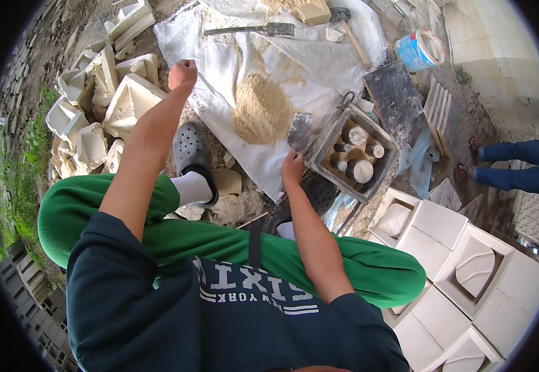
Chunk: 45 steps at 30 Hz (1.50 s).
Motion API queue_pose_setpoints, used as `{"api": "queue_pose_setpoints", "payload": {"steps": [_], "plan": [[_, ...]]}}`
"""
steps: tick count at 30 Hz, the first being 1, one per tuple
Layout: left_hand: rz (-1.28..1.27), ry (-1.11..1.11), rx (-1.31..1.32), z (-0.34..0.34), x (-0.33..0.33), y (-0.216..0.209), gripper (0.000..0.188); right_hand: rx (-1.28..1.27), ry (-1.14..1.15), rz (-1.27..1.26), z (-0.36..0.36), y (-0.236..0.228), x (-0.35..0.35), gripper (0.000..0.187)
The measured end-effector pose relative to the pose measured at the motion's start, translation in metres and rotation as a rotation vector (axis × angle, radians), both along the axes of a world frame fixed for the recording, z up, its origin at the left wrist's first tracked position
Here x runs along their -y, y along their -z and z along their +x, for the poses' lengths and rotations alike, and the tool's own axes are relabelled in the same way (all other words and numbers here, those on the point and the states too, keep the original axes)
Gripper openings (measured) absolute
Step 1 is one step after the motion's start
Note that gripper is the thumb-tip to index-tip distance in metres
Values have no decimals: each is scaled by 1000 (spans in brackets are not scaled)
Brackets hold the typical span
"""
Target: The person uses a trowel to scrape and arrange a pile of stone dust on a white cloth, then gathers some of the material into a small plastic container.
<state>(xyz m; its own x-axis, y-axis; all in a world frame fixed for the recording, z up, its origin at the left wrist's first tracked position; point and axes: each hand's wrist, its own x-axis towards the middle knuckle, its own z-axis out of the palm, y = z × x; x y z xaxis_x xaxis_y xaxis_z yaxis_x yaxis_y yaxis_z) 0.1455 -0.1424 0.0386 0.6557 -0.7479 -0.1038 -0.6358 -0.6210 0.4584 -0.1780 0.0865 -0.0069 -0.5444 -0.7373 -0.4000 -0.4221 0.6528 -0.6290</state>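
My left hand (182, 74) is closed in a fist at the left edge of a white woven sheet (186, 37), seemingly gripping it. On the sheet lies a heap of sandy tan powder (260, 108). My right hand (293, 166) is closed around the near end of a flat rectangular scraper (300, 129), whose grey smeared blade points away from me beside the heap. Just right of that hand stands a grey rectangular mould box (354, 193) with several round pale-topped cylinders in tan fill.
Broken cream mould pieces (134, 102) pile up at left. A long-handled tool (251, 30), a wooden stick (356, 44) and a blue-white bucket (419, 49) lie farther off. Cream square blocks (440, 224) line the lower right. Another person's legs (511, 166) show at right.
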Motion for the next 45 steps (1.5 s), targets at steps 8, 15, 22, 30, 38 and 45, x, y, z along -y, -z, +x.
{"api": "queue_pose_setpoints", "payload": {"steps": [8,15,22,30,38,45], "plan": [[100,-389,-28,108,37,-58,65,-36,117,8,21,20,-21,38],[14,231,332,48,2,-14,67,-187,288,-167,30,38,-26,37],[83,641,55,-68,-61,52,56,-154,294,-9,35,22,-8,36],[33,608,-91,-116,-87,72,49,-145,-131,-133,51,7,7,33],[-123,762,-94,-96,-52,75,43,-138,-7,-134,24,7,18,33],[-136,869,-181,-99,-30,81,44,-176,133,-98,16,17,23,35]]}}
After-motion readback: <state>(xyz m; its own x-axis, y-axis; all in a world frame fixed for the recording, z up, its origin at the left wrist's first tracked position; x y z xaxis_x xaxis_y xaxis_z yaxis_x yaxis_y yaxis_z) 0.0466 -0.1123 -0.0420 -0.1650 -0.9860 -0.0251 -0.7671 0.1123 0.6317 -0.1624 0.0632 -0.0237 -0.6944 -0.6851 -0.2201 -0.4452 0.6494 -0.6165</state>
